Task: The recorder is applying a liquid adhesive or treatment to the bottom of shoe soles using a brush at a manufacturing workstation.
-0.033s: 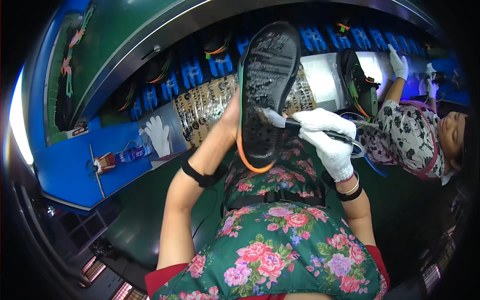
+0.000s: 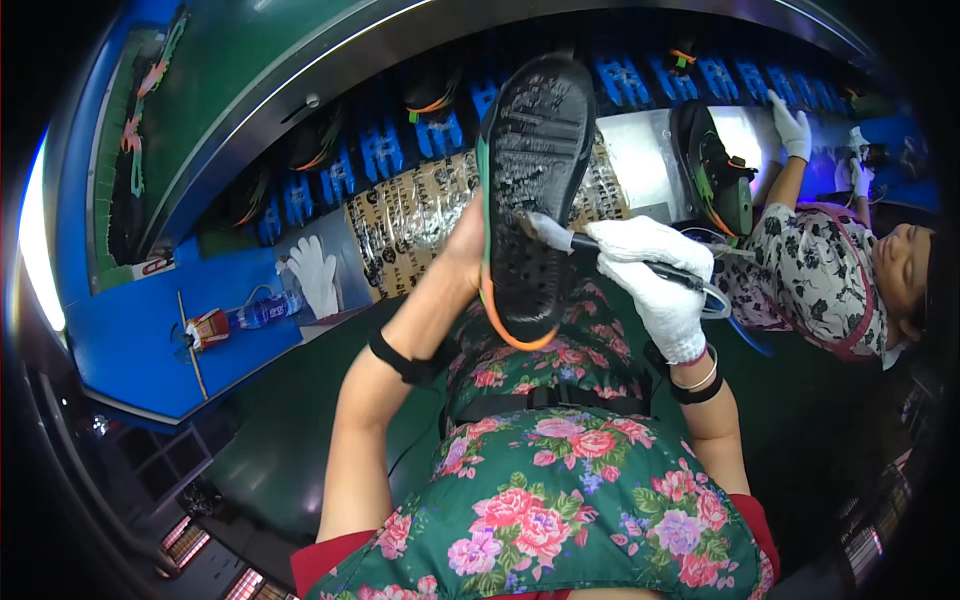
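Note:
A shoe (image 2: pixel 528 170) is held up before me, its black underside facing me and its orange-edged end lowest. Wet-looking streaks shine over much of the upper part of that underside; small holes mark the lower part. My bare left hand (image 2: pixel 466 246) grips it at the left edge, with the fingers hidden behind. In a white knit glove, my right hand (image 2: pixel 655 270) is closed round the dark handle of a brush (image 2: pixel 556 235) with a thin tube attached. The bristles touch the underside near its middle.
Behind the shoe lies a bench covered with printed brown tape (image 2: pixel 405 235). Blue racks (image 2: pixel 380 150) line the back, some bearing shoes. Another dark shoe (image 2: pixel 708 165) stands to the right, near a co-worker (image 2: pixel 820 265). At left are a white glove (image 2: pixel 314 275) and a bottle (image 2: pixel 265 308).
The shoe has dropped slightly toward me, with its upper end shifted a little left. The brush tip sits a little higher on the underside.

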The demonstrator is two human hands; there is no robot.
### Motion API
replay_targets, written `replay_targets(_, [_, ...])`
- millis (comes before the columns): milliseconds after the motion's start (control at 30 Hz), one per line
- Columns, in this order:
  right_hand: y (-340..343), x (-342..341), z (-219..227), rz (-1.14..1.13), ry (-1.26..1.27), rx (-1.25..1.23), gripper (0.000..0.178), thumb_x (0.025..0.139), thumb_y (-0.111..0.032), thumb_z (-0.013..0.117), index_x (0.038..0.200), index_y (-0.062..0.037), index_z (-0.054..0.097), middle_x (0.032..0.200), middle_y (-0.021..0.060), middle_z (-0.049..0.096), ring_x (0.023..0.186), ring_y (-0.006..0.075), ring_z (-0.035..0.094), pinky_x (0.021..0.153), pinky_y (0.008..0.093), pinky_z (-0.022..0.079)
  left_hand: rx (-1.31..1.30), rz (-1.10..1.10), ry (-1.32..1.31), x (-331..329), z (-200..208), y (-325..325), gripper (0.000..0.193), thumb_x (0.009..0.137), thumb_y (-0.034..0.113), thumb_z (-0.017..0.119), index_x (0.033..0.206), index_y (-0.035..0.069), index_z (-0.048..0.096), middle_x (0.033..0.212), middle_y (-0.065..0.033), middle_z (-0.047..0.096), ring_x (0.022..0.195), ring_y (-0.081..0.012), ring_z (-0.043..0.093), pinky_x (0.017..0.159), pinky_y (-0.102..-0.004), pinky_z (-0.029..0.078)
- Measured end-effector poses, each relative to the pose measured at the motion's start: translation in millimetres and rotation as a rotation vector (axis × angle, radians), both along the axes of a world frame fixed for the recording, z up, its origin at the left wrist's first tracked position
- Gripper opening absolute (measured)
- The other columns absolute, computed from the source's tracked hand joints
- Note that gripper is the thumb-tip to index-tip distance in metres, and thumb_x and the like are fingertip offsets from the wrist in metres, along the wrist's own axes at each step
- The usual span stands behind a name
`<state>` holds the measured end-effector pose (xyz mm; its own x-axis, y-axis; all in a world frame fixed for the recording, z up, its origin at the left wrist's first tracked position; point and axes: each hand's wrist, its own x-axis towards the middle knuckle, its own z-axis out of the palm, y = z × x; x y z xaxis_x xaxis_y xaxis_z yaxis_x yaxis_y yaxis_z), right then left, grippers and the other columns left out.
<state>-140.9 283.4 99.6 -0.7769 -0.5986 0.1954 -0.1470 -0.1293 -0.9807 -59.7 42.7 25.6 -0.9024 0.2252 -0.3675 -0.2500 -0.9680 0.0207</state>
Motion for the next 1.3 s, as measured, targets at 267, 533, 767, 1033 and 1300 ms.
replay_targets(267, [5, -7, -3, 0.102, 0.386, 0.131, 0.021, 0.088, -0.003, 0.083, 0.109, -0.0070, 0.086, 0.111, 0.0119, 0.084, 0.097, 0.0272, 0.080, 0.087, 0.0380, 0.062, -0.224, 0.101, 0.096, 43, -36, 42, 0.050, 0.120, 0.032, 0.040, 0.157, 0.000, 0.053, 0.159, -0.0206, 0.058, 0.148, -0.0344, 0.055, 0.129, -0.0535, 0.041])
replay_targets(533, [12, 22, 1, -0.018, 0.459, 0.084, 0.022, 0.083, 0.002, 0.087, 0.104, -0.0030, 0.084, 0.109, 0.0138, 0.084, 0.092, 0.0273, 0.079, 0.081, 0.0375, 0.061, 0.115, 0.135, 0.042, 82, -20, 38, 0.062, 0.110, 0.046, 0.060, 0.154, 0.003, 0.054, 0.156, -0.0228, 0.058, 0.141, -0.0450, 0.059, 0.118, -0.0706, 0.050])
replay_targets(767, [1, 19, 13, -0.128, 0.551, 0.051, 0.026, 0.082, 0.001, 0.087, 0.108, -0.0039, 0.084, 0.110, 0.0140, 0.084, 0.091, 0.0282, 0.080, 0.080, 0.0372, 0.063, 0.091, 0.136, 0.391, 67, 5, 43, 0.106, 0.094, 0.082, 0.062, 0.169, 0.010, 0.042, 0.166, -0.0217, 0.050, 0.155, -0.0433, 0.044, 0.126, -0.0653, 0.041])
replay_targets(1033, [-15, -7, 32, -0.114, 0.694, 0.050, 0.032, 0.085, -0.005, 0.084, 0.117, -0.0064, 0.085, 0.118, 0.0131, 0.083, 0.099, 0.0303, 0.079, 0.087, 0.0404, 0.062, 0.111, 0.193, 0.226, 49, 6, 60, 0.109, 0.096, 0.088, 0.054, 0.172, 0.013, 0.036, 0.172, -0.0179, 0.045, 0.151, -0.0407, 0.053, 0.125, -0.0649, 0.043])
replay_targets(1300, [-38, -20, 46, -0.067, 0.842, 0.079, 0.047, 0.085, -0.005, 0.080, 0.132, -0.0052, 0.079, 0.133, 0.0133, 0.079, 0.115, 0.0334, 0.076, 0.098, 0.0431, 0.060, -0.487, -0.002, -0.033, 61, 13, 62, 0.098, 0.104, 0.079, 0.048, 0.173, 0.012, 0.033, 0.169, -0.0212, 0.048, 0.150, -0.0418, 0.054, 0.125, -0.0606, 0.046])
